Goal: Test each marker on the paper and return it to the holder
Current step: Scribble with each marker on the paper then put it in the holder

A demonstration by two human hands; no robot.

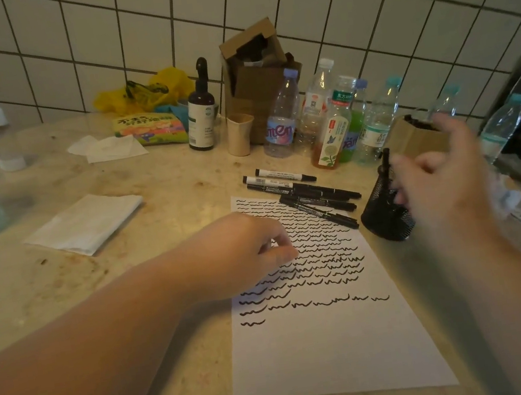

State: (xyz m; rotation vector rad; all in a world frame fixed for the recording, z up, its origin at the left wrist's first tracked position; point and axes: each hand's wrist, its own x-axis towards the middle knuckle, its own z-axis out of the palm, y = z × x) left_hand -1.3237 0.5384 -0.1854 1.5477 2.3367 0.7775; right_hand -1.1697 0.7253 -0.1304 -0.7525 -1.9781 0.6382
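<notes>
The left hand (247, 252) rests loosely curled and empty on the paper (332, 338) to pin it, while the blurred right hand (443, 171), grip unclear, hovers at the mesh holder (385, 213) holding one marker (385, 163), beside the untested markers (305, 191) on the surface (161, 218).

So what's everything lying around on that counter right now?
paper: one, white with black squiggles, centre
markers: several, black, loose past the paper's far edge
holder: one, black mesh, right of the paper, one marker in it
bottles: several, clear plastic, by the wall; more at far left and right
dropper bottle: one, dark brown, back centre
cup: one, beige, beside it
cardboard box: one, brown, against the tiles
napkin: one, white, folded, left
yellow bag: one, back left
left hand: resting on the paper
right hand: blurred, at the holder
</notes>
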